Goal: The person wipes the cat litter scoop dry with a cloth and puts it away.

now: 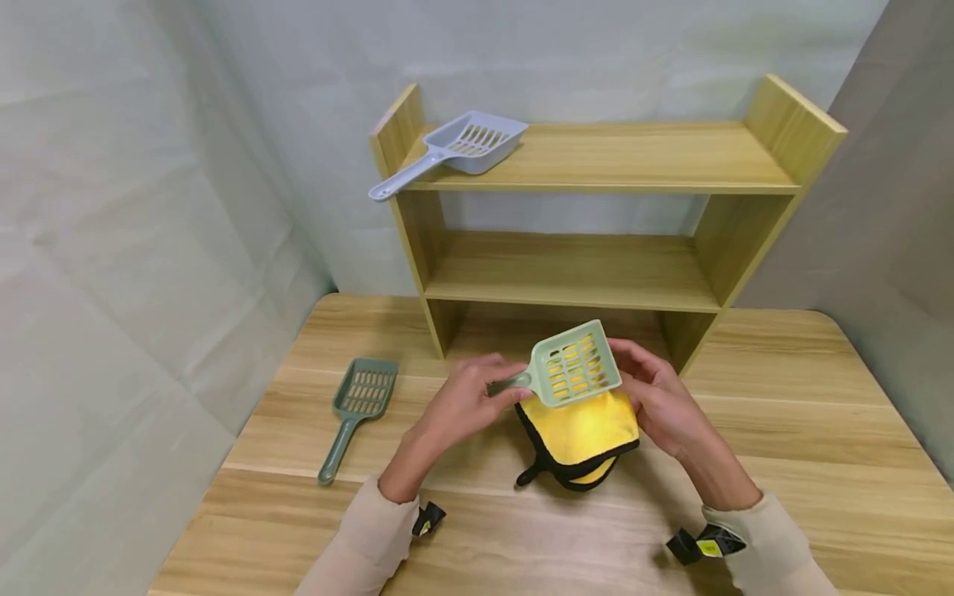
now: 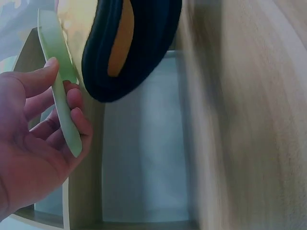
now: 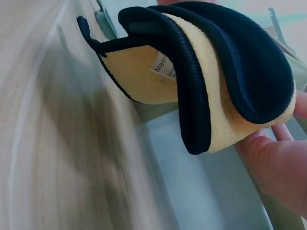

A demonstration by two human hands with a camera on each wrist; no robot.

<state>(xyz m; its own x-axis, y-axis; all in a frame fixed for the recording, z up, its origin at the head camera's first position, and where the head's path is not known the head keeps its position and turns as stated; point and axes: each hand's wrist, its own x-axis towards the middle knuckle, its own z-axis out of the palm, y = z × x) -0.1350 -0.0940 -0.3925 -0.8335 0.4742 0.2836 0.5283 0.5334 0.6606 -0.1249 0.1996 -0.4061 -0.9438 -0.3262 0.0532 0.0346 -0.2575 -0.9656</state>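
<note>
My left hand (image 1: 471, 399) pinches the handle of a light green slotted litter scoop (image 1: 553, 387) between thumb and fingers. In the left wrist view, the scoop's handle (image 2: 68, 117) lies across my curled fingers. Behind and below the scoop's head is a folded yellow cloth (image 1: 585, 434) with black edging, showing through the slots. My right hand (image 1: 663, 407) holds this cloth by its right side, thumb and fingers at its edge in the right wrist view. A white label (image 3: 164, 66) and a black hanging loop (image 3: 86, 31) show on the cloth. Some right fingertips are hidden behind the scoop and cloth.
A dark green litter scoop (image 1: 365, 389) lies on the wooden table (image 1: 782, 463) at left. Across the table stands a wooden shelf unit (image 1: 574, 269). A grey-lilac scoop (image 1: 484, 161) sits on its top board, handle jutting past the left side.
</note>
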